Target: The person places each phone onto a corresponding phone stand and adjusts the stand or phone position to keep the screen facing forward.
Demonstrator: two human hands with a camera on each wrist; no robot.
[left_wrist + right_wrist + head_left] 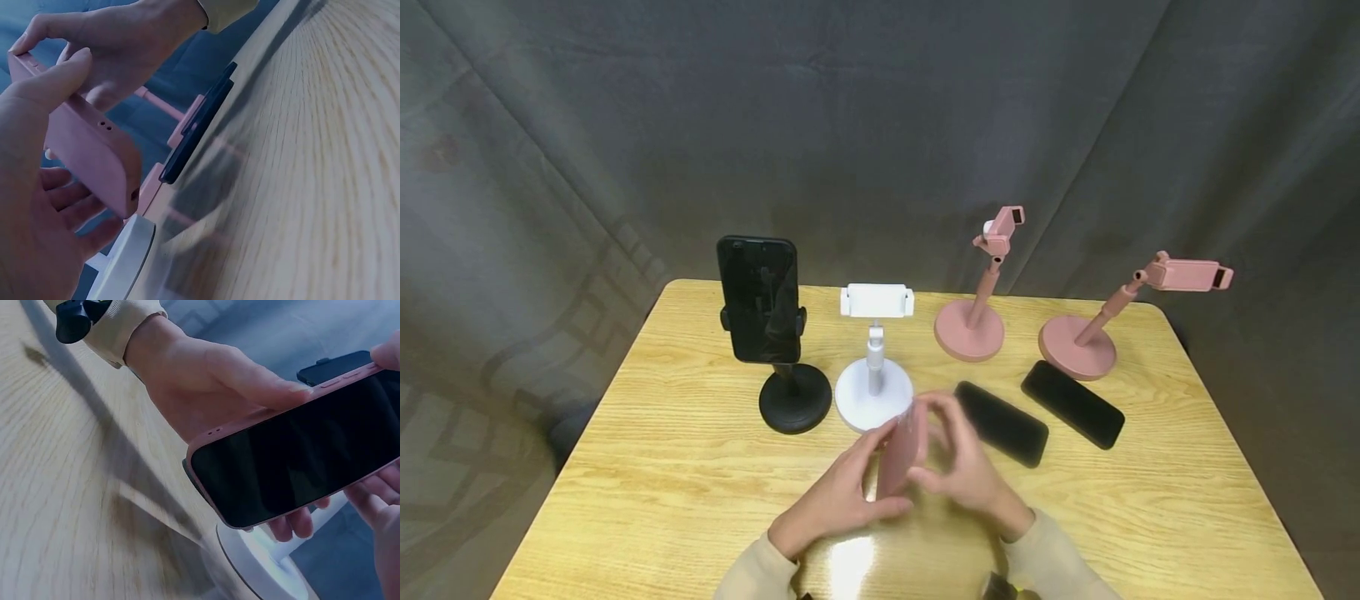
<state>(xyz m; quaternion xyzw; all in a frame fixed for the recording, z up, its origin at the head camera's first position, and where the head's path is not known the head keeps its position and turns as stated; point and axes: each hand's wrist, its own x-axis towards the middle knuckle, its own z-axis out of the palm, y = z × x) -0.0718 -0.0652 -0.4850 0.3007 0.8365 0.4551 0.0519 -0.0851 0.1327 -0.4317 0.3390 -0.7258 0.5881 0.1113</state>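
Just in front of the white phone stand (856, 392), a smartphone (901, 454) in a pink case is held upright on its edge above the table. The left hand (838, 498) grips it by its long edges, thumb on one and fingers on the other. The right hand (966, 471) holds the far end of the same phone with thumb and fingers, as the left wrist view shows. Its pink back (90, 156) faces the left wrist camera. In the right wrist view the dark screen (294, 453) is visible.
A black stand (795, 400) at left carries a black phone (760, 300). Two pink stands (968, 331) (1077, 348) stand at the back right. Two dark phones (1002, 423) (1072, 405) lie flat on the wooden table (677, 450), to the right of the hands. A grey curtain (850, 142) hangs behind.
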